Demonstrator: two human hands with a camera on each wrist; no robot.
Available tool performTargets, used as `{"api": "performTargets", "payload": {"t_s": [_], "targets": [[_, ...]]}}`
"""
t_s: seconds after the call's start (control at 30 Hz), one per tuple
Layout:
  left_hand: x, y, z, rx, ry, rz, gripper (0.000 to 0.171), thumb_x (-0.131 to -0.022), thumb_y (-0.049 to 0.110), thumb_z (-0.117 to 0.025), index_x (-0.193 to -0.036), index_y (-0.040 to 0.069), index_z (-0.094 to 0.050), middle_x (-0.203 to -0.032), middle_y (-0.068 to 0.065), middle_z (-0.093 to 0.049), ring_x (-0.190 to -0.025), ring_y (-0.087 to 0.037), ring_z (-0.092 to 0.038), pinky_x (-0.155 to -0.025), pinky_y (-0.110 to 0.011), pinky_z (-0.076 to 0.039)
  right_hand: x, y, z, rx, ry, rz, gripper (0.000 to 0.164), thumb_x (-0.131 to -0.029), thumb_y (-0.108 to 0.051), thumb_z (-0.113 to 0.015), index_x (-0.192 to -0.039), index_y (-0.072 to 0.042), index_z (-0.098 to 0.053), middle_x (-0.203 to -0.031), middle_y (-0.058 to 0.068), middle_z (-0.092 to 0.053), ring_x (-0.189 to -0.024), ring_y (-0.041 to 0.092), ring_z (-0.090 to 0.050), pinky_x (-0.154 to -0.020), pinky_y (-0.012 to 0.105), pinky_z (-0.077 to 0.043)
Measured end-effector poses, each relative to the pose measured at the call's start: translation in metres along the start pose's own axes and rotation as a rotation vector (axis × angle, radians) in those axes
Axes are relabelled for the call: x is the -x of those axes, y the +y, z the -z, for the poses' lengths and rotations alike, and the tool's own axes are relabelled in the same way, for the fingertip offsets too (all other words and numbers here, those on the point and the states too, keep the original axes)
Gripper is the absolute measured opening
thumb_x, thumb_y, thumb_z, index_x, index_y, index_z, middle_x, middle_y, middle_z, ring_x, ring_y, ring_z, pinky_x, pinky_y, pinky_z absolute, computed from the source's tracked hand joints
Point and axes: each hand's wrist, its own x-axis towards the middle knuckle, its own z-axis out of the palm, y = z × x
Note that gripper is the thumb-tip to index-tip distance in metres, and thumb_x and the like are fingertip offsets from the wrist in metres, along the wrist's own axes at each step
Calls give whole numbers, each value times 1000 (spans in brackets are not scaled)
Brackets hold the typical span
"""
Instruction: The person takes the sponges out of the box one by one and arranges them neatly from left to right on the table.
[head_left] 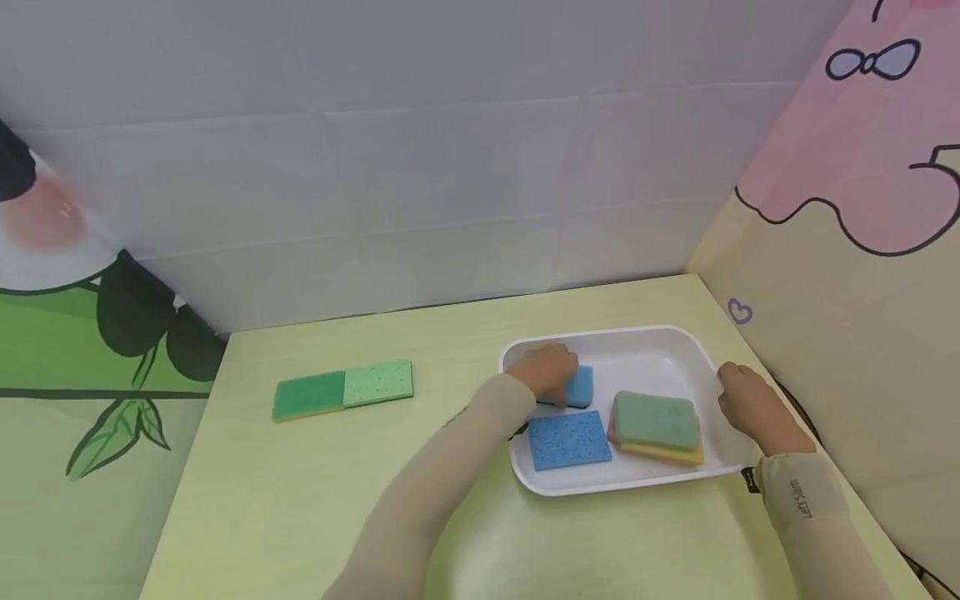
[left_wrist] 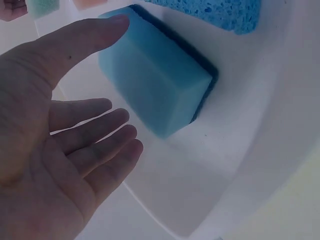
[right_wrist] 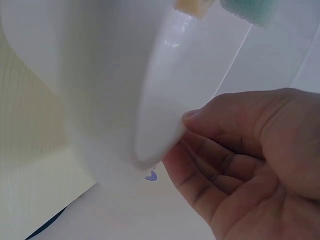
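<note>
A white tray (head_left: 637, 367) holds several sponges. My left hand (head_left: 545, 371) is inside its left part, at a blue sponge (head_left: 581, 386) with a dark scouring layer. In the left wrist view the thumb (left_wrist: 107, 30) overlaps that sponge's edge, while the other fingers are extended and apart from it. A flat, speckled blue sponge (head_left: 568, 440) lies just in front. To the right, a pale green sponge (head_left: 656, 419) is stacked on a yellow one (head_left: 686, 456). My right hand (head_left: 757, 407) pinches the tray's right rim between thumb and fingers.
On the table's left, a dark green sponge (head_left: 309, 395) and a light green speckled sponge (head_left: 378, 382) lie end to end. A pale wall (head_left: 450, 192) rises behind the table, and a decorated wall (head_left: 847, 292) borders its right edge.
</note>
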Motion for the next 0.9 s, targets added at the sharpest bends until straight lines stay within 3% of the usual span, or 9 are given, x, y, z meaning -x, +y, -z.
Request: {"api": "performTargets", "payload": {"t_s": [0.53,0.9], "targets": [[-13,10,-9,-65,-25,35,37,-90,21,-74,-124,10,-65,-108,-2,-64,-93,-13,-57,-83,-30,-53,0,2,0,4,-8,-5,22,-86,10,-46,-106,21,-49,-91,33,-53,-81,44,-58,-68,56,-49],[-15,11,-9,-102,-18,18,37,-92,29,-71,-125,11,-64,-108,-2,-62,-95,-13,-56,-83,-31,-53,0,3,-2,8,8,12,23,-84,11,-48,-105,21,-50,-89,32,-54,-80,43,-58,-69,56,-50]]}}
